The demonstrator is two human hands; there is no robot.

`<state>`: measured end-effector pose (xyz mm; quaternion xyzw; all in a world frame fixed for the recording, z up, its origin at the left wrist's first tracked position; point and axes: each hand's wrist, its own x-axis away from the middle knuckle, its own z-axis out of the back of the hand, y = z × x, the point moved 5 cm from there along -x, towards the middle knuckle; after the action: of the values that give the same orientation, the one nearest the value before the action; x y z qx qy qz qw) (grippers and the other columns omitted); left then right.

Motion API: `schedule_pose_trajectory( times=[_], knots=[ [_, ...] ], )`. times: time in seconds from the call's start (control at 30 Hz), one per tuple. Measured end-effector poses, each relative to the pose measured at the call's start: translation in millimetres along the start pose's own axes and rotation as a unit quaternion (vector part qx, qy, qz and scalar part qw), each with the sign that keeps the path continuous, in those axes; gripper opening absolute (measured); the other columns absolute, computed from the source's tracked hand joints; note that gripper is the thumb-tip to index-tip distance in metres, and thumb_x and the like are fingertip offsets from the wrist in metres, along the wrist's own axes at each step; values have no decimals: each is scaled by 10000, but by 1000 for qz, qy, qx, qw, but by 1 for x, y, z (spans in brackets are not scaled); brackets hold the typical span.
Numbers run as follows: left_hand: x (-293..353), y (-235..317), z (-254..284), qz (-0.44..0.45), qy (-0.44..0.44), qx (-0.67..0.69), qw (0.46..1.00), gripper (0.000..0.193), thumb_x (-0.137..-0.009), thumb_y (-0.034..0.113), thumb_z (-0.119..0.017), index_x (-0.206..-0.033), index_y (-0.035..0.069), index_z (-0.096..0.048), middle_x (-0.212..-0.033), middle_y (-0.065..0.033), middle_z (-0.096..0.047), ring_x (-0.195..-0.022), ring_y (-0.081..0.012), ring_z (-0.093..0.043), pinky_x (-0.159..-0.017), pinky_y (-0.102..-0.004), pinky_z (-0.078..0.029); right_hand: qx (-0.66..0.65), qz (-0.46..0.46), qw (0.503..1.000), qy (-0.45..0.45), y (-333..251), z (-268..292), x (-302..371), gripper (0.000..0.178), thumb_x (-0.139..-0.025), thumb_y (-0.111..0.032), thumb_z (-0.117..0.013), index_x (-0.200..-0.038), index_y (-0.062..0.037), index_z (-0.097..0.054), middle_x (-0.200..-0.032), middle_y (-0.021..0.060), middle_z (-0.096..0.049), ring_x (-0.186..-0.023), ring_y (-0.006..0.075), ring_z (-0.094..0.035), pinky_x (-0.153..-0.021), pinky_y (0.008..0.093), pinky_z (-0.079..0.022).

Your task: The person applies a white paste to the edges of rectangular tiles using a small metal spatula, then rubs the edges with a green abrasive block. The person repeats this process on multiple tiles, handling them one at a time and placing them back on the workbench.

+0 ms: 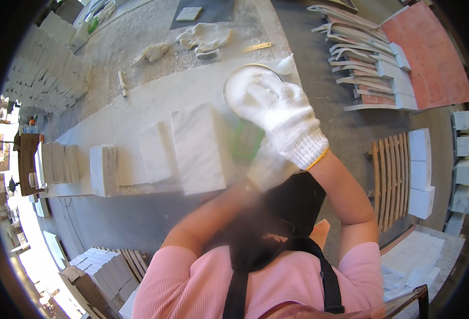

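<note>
My right hand (293, 119), in a white knit glove with a yellow edge, reaches over a round, thin-rimmed bowl (225, 87). Its fingers are bent down into the pale bowl, and what they hold, if anything, cannot be made out. Lower and partly behind it, my left hand (270, 166) is also gloved in white and smeared by motion. A blurred green thing (247, 139) lies beside the left hand. Just left of that stands a stack of grey-veined white marble tiles (198, 149), with a thinner group of tiles (157, 151) leaning beside it.
More tile stacks (103, 170) line the table (123, 119) toward the left. Gloves (205, 37), a small tube (121, 84) and a yellow strip (258, 47) lie farther back. Right of the table are a pallet (389, 178) and a red board (428, 58) beside pale strips.
</note>
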<state>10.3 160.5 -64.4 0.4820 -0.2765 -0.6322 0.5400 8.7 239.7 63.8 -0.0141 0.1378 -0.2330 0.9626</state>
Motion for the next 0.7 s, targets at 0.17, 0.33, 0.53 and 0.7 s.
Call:
schedule_pose_trajectory(
  times=[0.17,0.33,0.53,0.7],
  knots=[
    [27,-39,-34,-34,-25,9,999,514,-893,232,-738,-1350,50,-591,-1387,-150,-588,-1319,-318,-542,-1109,-452,-454,-61,51,989,-126,-32,-54,-3,498,-1044,-278,-496,-1541,-297,-529,-1730,55,-277,-1516,466,-317,-1213,687,-273],
    [55,-70,-66,-37,-22,23,999,537,-958,223,-677,-1445,54,-529,-1407,-134,-576,-1320,-280,-546,-1121,-435,-455,93,161,965,-185,-34,-79,-1,486,-1047,-290,-491,-1529,-310,-548,-1747,44,-250,-1572,465,-243,-1027,953,-155],
    [46,-40,-49,-83,-17,-17,996,566,-1035,213,-604,-1559,59,-456,-1432,-115,-562,-1321,-236,-550,-1136,-415,-457,312,218,925,4,-42,-52,5,430,-1030,-300,-524,-1445,-286,-636,-1658,75,-412,-1451,444,-422,-1007,877,-314],
    [52,49,-6,-94,-128,-225,961,788,-737,276,-838,-1446,66,-565,-1407,-183,-562,-1293,-431,-531,-1045,-576,-430,29,249,944,-214,-17,-51,5,400,-1000,-294,-557,-1379,-261,-678,-1547,87,-528,-1298,365,-552,-1045,561,-492]
  ],
)
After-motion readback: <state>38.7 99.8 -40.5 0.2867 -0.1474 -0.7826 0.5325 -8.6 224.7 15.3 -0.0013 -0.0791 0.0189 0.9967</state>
